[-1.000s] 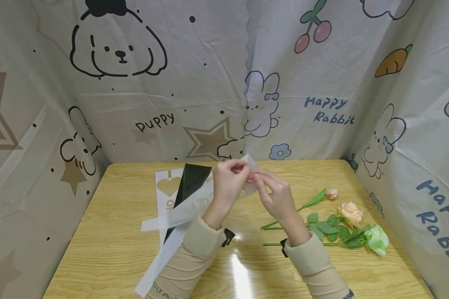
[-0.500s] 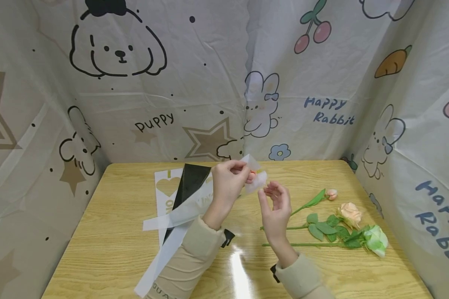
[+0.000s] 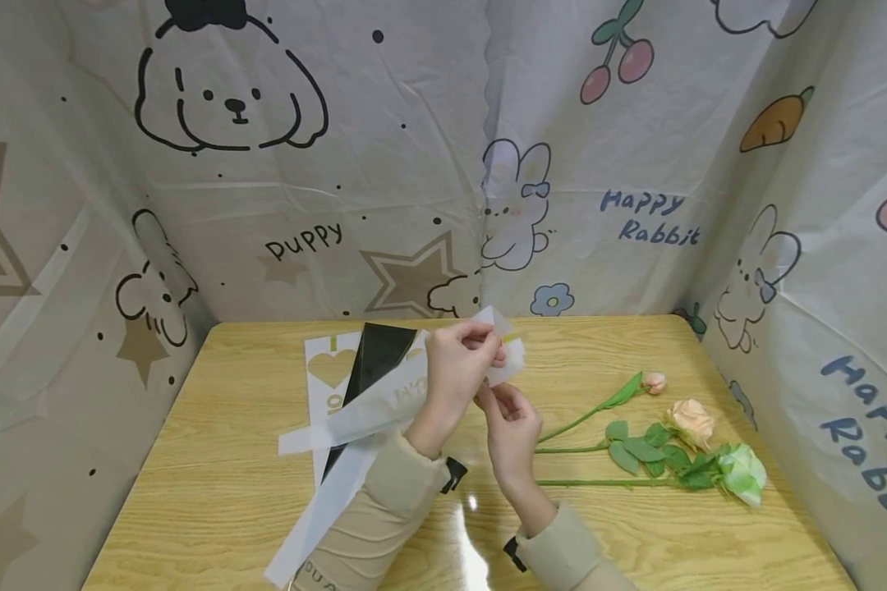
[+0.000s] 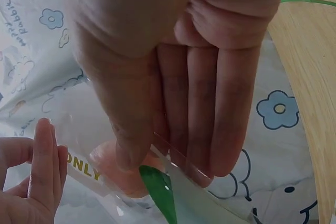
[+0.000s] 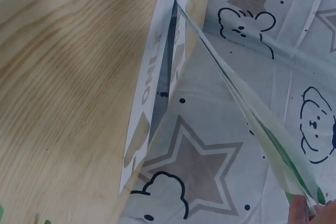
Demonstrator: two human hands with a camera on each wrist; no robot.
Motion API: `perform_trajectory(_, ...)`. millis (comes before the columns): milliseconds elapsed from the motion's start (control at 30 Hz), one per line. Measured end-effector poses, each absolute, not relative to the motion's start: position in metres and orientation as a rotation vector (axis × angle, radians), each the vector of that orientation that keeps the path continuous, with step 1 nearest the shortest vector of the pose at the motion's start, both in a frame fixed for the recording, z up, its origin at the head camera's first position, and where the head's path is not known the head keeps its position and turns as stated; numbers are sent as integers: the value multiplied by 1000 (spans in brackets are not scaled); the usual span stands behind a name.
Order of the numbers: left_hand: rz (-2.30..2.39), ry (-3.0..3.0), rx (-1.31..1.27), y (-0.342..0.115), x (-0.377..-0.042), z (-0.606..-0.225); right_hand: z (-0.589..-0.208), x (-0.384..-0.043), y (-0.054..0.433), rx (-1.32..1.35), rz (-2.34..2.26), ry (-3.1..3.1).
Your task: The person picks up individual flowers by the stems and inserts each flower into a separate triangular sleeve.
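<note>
Up over the table, my left hand [image 3: 454,373] holds a flower wrapped in a translucent paper sleeve [image 3: 384,402] near its wide end. In the left wrist view the thumb and fingers close on the sleeve's edge, with peach-pink petals [image 4: 134,184] and a green leaf [image 4: 156,188] inside. Gold letters reading ONLY [image 4: 83,168] show on the sleeve. Its narrow end slants down to the left. My right hand [image 3: 516,431] is just below the left palm, fingertips close to the sleeve. In the left wrist view its fingers are fairly straight.
On the right of the wooden table [image 3: 222,394] lie a pink bud [image 3: 654,382] with a long leaf, a peach rose [image 3: 691,420] and a green-white rose [image 3: 742,474]. Black wrapping [image 3: 379,357] and white heart-printed paper [image 3: 331,367] lie at left. A printed curtain [image 3: 414,180] encloses the table.
My right hand has let go of the sleeve's wide end, drawn back, then moved left and down to just under the left hand. The left hand has shifted slightly right, still holding the sleeve.
</note>
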State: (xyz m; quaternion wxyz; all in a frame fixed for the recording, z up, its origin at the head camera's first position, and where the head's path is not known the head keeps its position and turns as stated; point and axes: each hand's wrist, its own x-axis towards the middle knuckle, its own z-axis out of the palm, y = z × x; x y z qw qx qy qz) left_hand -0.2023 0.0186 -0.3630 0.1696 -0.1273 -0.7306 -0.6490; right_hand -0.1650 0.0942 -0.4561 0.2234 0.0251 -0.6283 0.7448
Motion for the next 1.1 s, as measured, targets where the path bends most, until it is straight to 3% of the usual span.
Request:
perform_trajectory(300, -1717, -2162, -482, 13, -207, -370, -458, -165, 93, -16, 2183, -1615)
perform_trajectory(567, -1409, -2297, -474, -18, -232, -390, -460, -165, 94, -50, 2284, -1555)
perform_trajectory(1100, -1528, -2672, -535, -77, -257, -438, -465, -164, 96, -92, 2351, -1546)
